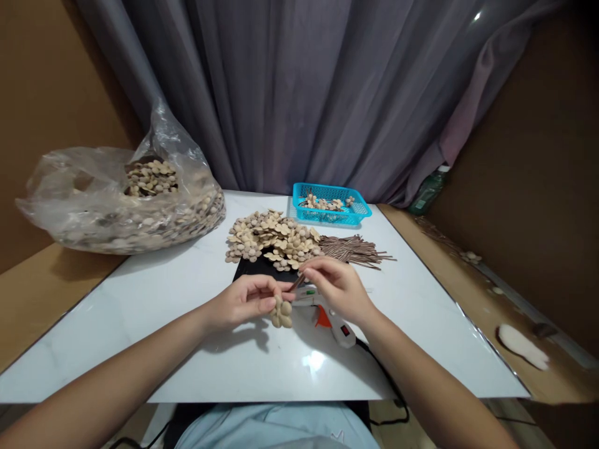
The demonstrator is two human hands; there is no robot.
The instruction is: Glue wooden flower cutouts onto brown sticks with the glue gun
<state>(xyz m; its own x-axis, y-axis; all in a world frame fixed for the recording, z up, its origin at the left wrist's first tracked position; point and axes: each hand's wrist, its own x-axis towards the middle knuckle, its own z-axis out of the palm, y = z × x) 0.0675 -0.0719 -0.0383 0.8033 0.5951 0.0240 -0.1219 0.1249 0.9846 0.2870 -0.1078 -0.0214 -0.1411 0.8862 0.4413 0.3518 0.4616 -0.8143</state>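
Observation:
My left hand (pixel 250 300) pinches a tan flower-shaped piece (pixel 281 313) with rounded petals, above the white table. Close to it on the right, my right hand (pixel 337 284) has its fingers closed on thin brown sticks (pixel 298 282), whose lower ends reach toward my left fingers. How many sticks there are I cannot tell. Below my right hand lies a white glue gun (pixel 344 335) with an orange trigger, partly hidden by that hand. Behind both hands, a heap of similar flower pieces (pixel 281 234) rests partly on a black mat (pixel 253 269).
Brown sticks (pixel 355 251) lie in a pile right of the heap. A blue basket (pixel 332 218) holds flower pieces at the back. A large plastic bag (pixel 140 224) of pieces stands at left. A black cord (pixel 386 374) runs off the front edge.

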